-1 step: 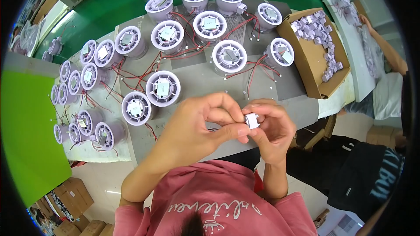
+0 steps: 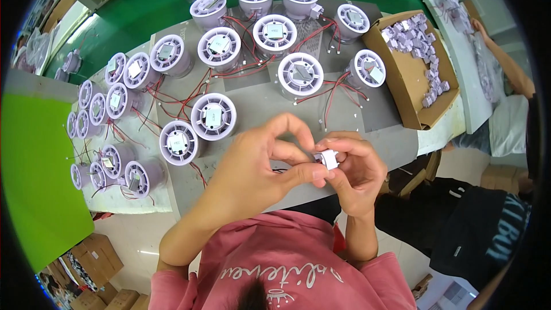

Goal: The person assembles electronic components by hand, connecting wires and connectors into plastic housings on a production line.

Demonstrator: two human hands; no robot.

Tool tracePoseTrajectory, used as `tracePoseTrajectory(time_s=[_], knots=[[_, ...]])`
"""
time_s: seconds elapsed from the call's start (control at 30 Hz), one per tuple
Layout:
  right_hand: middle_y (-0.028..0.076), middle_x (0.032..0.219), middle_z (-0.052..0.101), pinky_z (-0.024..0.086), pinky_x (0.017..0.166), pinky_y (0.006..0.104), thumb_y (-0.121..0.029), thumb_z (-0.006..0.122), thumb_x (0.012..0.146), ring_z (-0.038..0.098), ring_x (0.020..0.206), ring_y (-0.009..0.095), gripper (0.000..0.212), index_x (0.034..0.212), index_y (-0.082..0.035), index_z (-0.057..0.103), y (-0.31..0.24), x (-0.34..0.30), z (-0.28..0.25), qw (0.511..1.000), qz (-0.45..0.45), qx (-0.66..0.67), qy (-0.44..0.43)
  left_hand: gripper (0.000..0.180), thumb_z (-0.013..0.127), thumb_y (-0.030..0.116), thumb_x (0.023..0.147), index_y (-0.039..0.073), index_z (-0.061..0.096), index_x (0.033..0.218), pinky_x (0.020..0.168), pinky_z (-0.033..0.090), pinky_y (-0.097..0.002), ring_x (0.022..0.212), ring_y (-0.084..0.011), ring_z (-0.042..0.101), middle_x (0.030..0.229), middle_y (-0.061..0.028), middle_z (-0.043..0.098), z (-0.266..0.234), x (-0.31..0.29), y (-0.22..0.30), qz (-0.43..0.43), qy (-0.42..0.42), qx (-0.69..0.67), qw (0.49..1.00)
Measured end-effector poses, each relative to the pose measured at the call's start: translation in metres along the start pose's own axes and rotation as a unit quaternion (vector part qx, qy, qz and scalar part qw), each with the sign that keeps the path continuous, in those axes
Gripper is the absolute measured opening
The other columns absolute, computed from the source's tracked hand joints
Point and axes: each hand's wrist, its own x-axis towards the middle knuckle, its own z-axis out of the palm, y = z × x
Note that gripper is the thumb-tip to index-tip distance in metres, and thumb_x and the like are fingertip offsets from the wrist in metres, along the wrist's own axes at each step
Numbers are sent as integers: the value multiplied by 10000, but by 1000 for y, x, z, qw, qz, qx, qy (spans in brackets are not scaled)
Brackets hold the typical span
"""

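Observation:
A small white plastic block (image 2: 328,159) is held at chest height between my two hands, over the near edge of the table. My right hand (image 2: 361,167) pinches it between thumb and fingers. My left hand (image 2: 270,163) meets it from the other side, its thumb pressed at the block's lower edge. The left index finger is bent and raised off the block, with another finger curled close beside it. Part of the block is hidden by fingertips. Past my left hand stand two round pale-lilac housings (image 2: 213,116) with white square plates on top.
Many similar housings (image 2: 275,33) with red and black wires (image 2: 247,72) stand across the grey table mat (image 2: 258,100). An open cardboard box (image 2: 410,89) of small lilac-white blocks (image 2: 419,40) sits at the right. Another person's arm (image 2: 505,60) reaches in beyond it.
My left index finger has lifted away from the block. The block has tilted slightly and shifted a little to the left. The right hand has hardly moved.

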Motion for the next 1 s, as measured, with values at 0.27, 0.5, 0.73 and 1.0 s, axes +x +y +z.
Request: tracePoseTrajectory(time_s=[0.27,0.5,0.73,1.0], knots=[[194,1182,627,508,955,352,71,668,878,635,1103,234,388,1246,86,547,0,0,-17,979,134,150,-14,196,829,65,793,14,654,866,693,483,-223,773,-95,694,805,-28,718,-2,-1,12,-5,16,159,987],[181,1143,656,504,937,332,35,701,872,637,1078,201,347,1196,68,583,-2,1,-18,962,208,177,-12,159,829,115,792,41,692,827,776,447,-253,702,-93,690,769,-29,751,-1,-1,2,69,42,202,976],[145,1048,691,500,870,376,-8,774,773,619,991,242,307,1057,41,669,-21,13,-15,975,94,-175,-96,170,811,195,798,87,688,844,836,410,-307,666,-178,665,729,-9,702,7,-8,7,126,74,378,914],[55,952,746,503,842,397,10,795,659,626,1002,299,329,975,-37,716,-34,20,-6,891,-3,-426,-155,195,796,223,803,85,688,889,859,436,-378,736,-232,647,810,-31,700,-2,-19,6,120,39,476,870]])
